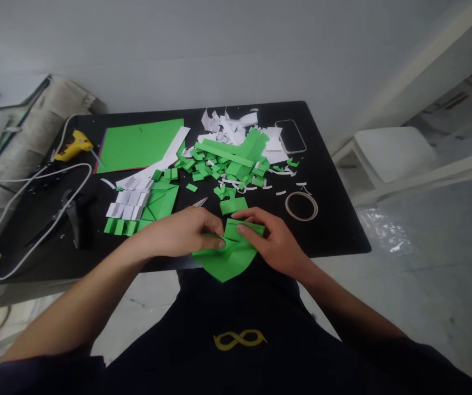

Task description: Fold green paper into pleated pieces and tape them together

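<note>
At the table's front edge, a folded sheet of green paper (226, 265) is held between my two hands, its pointed lower end hanging toward my lap. My left hand (186, 231) pinches its left side with thumb and fingers. On the right side my right hand (279, 241) grips a folded flap, thumb on top. Just beyond the fingers lies a small green paper piece (233, 206). Near my left hand, a pointed metal tip, apparently of scissors (200, 202), sticks out; the remainder is hidden.
Green and white scraps (236, 156) pile up mid-table. Folded white pieces (128, 202), a green sheet stack (137, 145) and a yellow glue gun (75, 145) with a looping white cable lie left. A tape roll (301, 206) sits right. A white stool (392, 151) stands beyond.
</note>
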{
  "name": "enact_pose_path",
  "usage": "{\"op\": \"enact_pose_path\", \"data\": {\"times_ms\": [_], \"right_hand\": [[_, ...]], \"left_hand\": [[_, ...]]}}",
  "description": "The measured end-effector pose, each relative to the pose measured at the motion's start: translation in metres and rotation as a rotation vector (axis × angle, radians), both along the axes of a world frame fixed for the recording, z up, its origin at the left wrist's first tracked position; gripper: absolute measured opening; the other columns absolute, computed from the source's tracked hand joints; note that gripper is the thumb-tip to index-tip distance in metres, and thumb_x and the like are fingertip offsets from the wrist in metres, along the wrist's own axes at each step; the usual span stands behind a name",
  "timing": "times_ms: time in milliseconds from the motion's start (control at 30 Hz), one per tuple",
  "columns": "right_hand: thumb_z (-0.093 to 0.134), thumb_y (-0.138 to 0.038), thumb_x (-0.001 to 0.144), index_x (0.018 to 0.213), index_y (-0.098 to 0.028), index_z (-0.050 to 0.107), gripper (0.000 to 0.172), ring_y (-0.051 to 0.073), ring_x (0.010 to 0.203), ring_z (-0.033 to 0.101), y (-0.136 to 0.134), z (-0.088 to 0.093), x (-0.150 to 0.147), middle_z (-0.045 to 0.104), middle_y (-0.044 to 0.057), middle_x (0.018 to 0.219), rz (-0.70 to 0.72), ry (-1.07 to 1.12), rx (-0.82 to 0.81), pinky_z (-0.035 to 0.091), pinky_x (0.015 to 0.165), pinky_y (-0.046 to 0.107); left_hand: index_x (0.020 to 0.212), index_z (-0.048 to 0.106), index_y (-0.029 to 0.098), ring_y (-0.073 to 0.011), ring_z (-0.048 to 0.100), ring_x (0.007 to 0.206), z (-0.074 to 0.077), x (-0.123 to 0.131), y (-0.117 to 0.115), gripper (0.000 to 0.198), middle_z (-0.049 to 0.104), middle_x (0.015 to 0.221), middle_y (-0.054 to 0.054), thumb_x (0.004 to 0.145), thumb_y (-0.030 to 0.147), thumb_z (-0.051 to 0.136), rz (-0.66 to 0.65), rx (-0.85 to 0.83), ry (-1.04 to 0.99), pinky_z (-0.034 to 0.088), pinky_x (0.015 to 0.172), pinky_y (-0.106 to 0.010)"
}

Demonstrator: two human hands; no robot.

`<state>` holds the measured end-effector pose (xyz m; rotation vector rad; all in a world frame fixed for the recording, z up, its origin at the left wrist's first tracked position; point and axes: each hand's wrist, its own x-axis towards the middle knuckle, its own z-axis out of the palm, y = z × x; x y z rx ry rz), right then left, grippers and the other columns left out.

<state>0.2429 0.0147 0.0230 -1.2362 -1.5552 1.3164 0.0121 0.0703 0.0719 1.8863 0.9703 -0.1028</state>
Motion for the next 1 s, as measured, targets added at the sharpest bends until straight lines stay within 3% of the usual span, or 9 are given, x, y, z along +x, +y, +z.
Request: {"op": "enact_pose_path", "data": {"times_ms": [133, 233, 333, 433, 533, 667, 767, 1000], "right_hand": [[0.077, -0.034, 0.095, 0.116, -0.027, 0.075, 0.022, 0.02, 0.077, 0.07, 0.0, -0.003, 0.0, 0.074, 0.002, 0.088, -0.133, 0.05, -0.011, 0.05, 0.06, 0.031], [0.082, -0.033, 0.091, 0.113, -0.026, 0.075, 0.023, 0.02, 0.081, 0.072, 0.001, -0.004, 0.0, 0.075, 0.002, 0.09, -0.197, 0.13, 0.001, 0.054, 0.064, 0.031], [0.087, -0.031, 0.086, 0.103, -0.026, 0.074, 0.022, 0.02, 0.089, 0.074, 0.004, -0.004, -0.002, 0.076, 0.001, 0.094, -0.236, 0.227, 0.019, 0.059, 0.075, 0.032], [0.091, -0.032, 0.081, 0.09, -0.024, 0.074, 0.021, 0.019, 0.089, 0.073, 0.006, -0.004, -0.002, 0.075, 0.0, 0.09, -0.238, 0.283, -0.013, 0.06, 0.08, 0.032], [0.094, -0.038, 0.078, 0.087, -0.025, 0.077, 0.023, 0.017, 0.085, 0.071, 0.007, -0.006, -0.002, 0.076, -0.001, 0.087, -0.203, 0.388, -0.183, 0.059, 0.08, 0.031], [0.088, -0.048, 0.084, 0.095, -0.027, 0.083, 0.024, 0.018, 0.093, 0.074, 0.005, -0.007, 0.0, 0.081, 0.001, 0.099, -0.12, 0.48, -0.357, 0.06, 0.086, 0.033], [0.085, -0.048, 0.087, 0.1, -0.027, 0.084, 0.025, 0.022, 0.107, 0.075, 0.003, -0.003, 0.002, 0.082, 0.004, 0.112, -0.057, 0.412, -0.285, 0.06, 0.095, 0.037], [0.084, -0.031, 0.087, 0.111, -0.024, 0.081, 0.025, 0.024, 0.103, 0.08, 0.0, -0.003, 0.002, 0.084, 0.006, 0.111, -0.037, 0.3, -0.209, 0.064, 0.093, 0.04]], "left_hand": [[0.093, 0.068, 0.022, -0.0155, 0.058, 0.066, 0.003, -0.003, -0.019, 0.018, 0.066, 0.077, 0.001, 0.092, 0.04, 0.071, 0.164, 0.085, -0.057, 0.044, 0.059, -0.026], [0.117, 0.062, 0.024, -0.0199, 0.067, 0.082, 0.007, -0.004, -0.033, 0.04, 0.07, 0.104, -0.005, 0.089, 0.048, 0.078, 0.289, 0.028, -0.164, 0.053, 0.064, -0.029], [0.124, 0.059, 0.023, -0.0237, 0.068, 0.098, 0.005, -0.003, -0.042, 0.047, 0.067, 0.119, -0.01, 0.09, 0.049, 0.078, 0.379, 0.002, -0.307, 0.058, 0.073, -0.032], [0.118, 0.058, 0.023, -0.0181, 0.066, 0.087, -0.006, 0.003, -0.047, 0.035, 0.068, 0.103, -0.006, 0.094, 0.039, 0.076, 0.534, 0.017, -0.498, 0.056, 0.073, -0.029], [0.109, 0.058, 0.022, -0.0131, 0.06, 0.079, -0.02, 0.01, -0.049, 0.022, 0.064, 0.086, 0.0, 0.095, 0.028, 0.075, 0.66, 0.003, -0.656, 0.051, 0.072, -0.025], [0.102, 0.06, 0.021, -0.011, 0.058, 0.077, -0.031, 0.017, -0.05, 0.018, 0.062, 0.084, 0.002, 0.095, 0.023, 0.076, 0.717, -0.001, -0.76, 0.049, 0.073, -0.022], [0.101, 0.06, 0.021, -0.0104, 0.056, 0.075, -0.034, 0.018, -0.05, 0.014, 0.059, 0.082, 0.003, 0.096, 0.023, 0.074, 0.74, 0.042, -0.746, 0.047, 0.07, -0.022], [0.107, 0.061, 0.023, -0.0122, 0.06, 0.076, -0.035, 0.015, -0.055, 0.014, 0.061, 0.087, 0.001, 0.1, 0.029, 0.071, 0.678, 0.235, -0.562, 0.047, 0.066, -0.023]]}}
